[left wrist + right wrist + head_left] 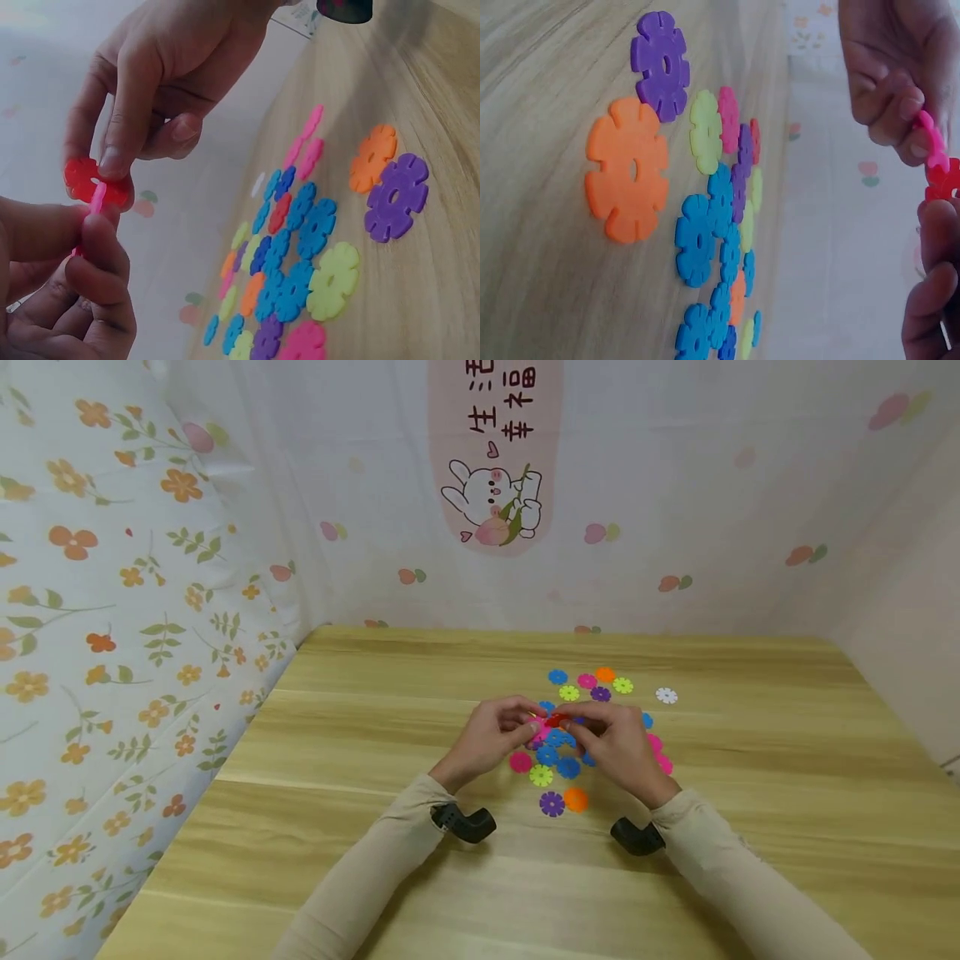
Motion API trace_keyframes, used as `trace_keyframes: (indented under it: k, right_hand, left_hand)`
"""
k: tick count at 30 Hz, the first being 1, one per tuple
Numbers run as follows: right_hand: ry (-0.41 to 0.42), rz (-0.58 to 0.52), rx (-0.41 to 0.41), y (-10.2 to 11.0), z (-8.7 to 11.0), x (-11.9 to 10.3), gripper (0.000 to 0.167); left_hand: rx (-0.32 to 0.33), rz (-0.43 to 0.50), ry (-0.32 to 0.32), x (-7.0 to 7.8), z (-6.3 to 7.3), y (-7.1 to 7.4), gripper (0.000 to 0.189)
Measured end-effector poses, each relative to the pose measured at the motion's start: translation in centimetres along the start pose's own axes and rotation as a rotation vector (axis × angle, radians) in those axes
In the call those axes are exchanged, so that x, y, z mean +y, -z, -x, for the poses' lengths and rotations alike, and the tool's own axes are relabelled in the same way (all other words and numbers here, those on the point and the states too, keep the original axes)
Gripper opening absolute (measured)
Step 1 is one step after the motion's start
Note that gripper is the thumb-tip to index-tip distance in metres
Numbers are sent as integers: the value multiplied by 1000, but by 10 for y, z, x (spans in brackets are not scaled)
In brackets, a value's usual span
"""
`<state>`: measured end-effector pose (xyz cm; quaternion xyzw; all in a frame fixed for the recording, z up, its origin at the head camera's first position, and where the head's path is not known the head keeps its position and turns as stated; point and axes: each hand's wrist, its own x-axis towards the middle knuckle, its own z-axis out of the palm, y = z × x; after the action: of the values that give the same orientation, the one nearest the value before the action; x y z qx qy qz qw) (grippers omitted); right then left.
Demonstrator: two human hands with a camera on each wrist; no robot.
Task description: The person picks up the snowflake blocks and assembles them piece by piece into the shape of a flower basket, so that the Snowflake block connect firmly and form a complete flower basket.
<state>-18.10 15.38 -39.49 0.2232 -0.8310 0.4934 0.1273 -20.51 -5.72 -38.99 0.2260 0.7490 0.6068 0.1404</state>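
Over the scattered pieces, both hands meet with two slotted plastic flower discs. My left hand (491, 732) pinches a pink flower disc (98, 196) between thumb and fingers, edge-on in the left wrist view. From the other side, my right hand (622, 747) grips a red flower disc (78, 177) by thumb and fingertips. The pink disc's edge meets the red one at a slot, the two standing crosswise. Fingers hide part of each disc. Below the hands lie several blue flower discs (568, 767).
More discs lie spread on the wooden table (337, 735): a purple disc (552, 803) and an orange disc (576, 799) at the near side, a white disc (666, 695) at the far right. Printed cloth (360, 485) hangs behind the table and along its left side.
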Motion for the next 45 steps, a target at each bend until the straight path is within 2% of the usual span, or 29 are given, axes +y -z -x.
trace_keyframes:
  k: [6,9,17,22,25,27,30,33,36,39,45]
  right_hand:
    - [154,64,110,-5,6,-1,19]
    - [203,85,159,-8,7,-1,20]
    - [259,147,271,-17,9,-4,23]
    - [244,163,269,-20,12,-5,23]
    - [184,153,187,-17,11,-5,23]
    - [100,125,78,-12,8,-3,28]
    - [-56,108,-97,-3,7,2,44]
    - [-147,154,-230,5,10,8,49]
    - [-151,238,-329,12,15,9,37]
    - [-101,311,-413,18,17,7,24]
    - [45,447,-525,14,23,3,22]
  left_hand:
    - [23,-33,-41,4,-1,-4,20]
    - [28,-46,-42,6,-1,-5,19]
    - [44,-56,-70,11,-2,-6,18]
    - [42,-71,-70,9,-1,-7,18]
    - [45,-59,-64,6,0,-6,18]
    - [51,-31,-41,3,-1,-5,19]
    - [78,20,29,-1,0,-1,19]
    - [115,65,97,-7,2,4,18]
    - [129,107,133,-10,3,9,20]
    - [122,110,132,-12,2,12,28]
    - [73,101,132,-15,4,15,52]
